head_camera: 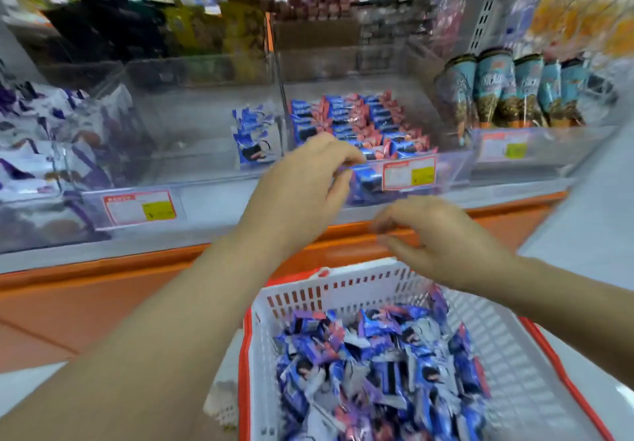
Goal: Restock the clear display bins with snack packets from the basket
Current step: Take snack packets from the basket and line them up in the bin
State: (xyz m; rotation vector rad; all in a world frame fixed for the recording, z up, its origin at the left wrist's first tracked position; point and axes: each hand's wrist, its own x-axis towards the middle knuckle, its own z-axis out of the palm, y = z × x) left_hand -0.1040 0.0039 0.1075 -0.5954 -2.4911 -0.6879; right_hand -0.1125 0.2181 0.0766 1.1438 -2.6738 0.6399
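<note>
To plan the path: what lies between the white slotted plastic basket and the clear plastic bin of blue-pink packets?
The orange shelf ledge, in the head view; the right hand partly hides it.

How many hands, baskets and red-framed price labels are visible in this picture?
hands: 2, the left hand and the right hand
basket: 1
price labels: 3
total: 6
</note>
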